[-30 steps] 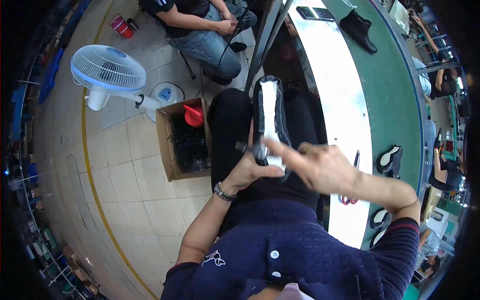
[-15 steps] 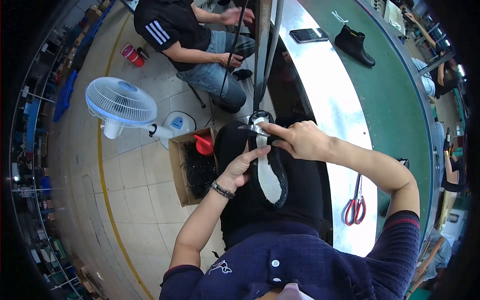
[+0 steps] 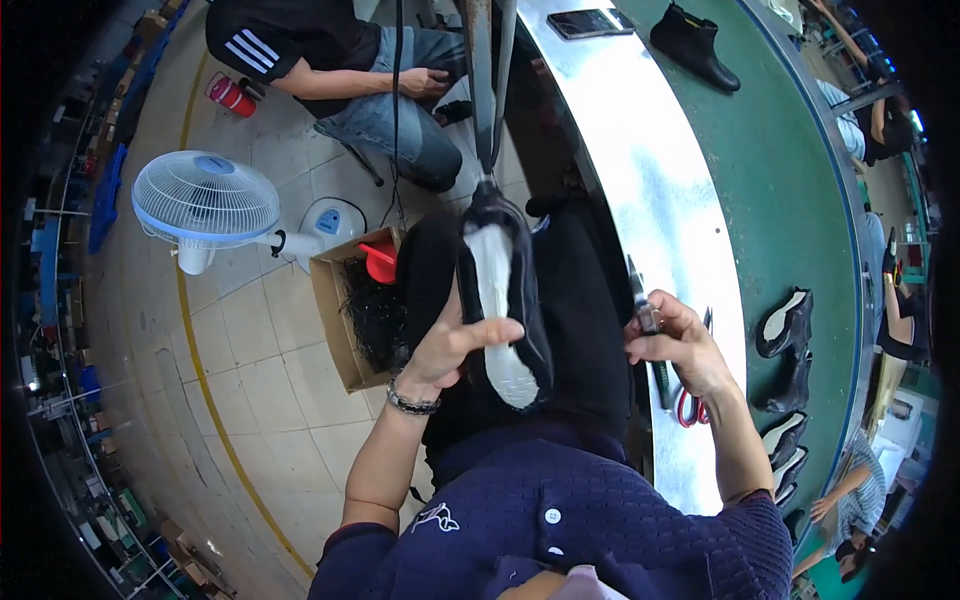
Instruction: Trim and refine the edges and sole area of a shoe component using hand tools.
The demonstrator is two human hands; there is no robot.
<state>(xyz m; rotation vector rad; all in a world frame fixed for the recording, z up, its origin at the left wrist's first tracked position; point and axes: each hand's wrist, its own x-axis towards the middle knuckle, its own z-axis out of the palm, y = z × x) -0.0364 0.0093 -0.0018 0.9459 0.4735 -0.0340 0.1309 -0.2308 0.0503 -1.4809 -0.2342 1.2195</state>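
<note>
My left hand (image 3: 448, 350) grips a black shoe upper on its last, turned with the pale insole (image 3: 492, 270) facing up over my lap. The thumb lies across the insole, while the other fingers are mostly hidden beneath the black shoe (image 3: 531, 325). At the edge of the metal bench, my right hand (image 3: 682, 345) is closed around a metal hand tool (image 3: 641, 292) with a narrow pointed end and a dark green handle. The tool is apart from the shoe. Red-handled scissors (image 3: 690, 408) lie on the bench, partly hidden by my right hand.
A cardboard box (image 3: 335, 320) with black scraps and a red object stands left of my knees. Beyond it is a standing fan (image 3: 207, 200). Ahead, a co-worker (image 3: 300, 60) sits by a metal post (image 3: 480, 90). A phone (image 3: 590, 23), boots (image 3: 695, 48) and shoe uppers (image 3: 785, 325) rest on the right.
My right hand has drawn the tool off the shoe's toe, to the right and toward me. My left hand has shifted slightly left, still holding the shoe. The co-worker's hands have come together.
</note>
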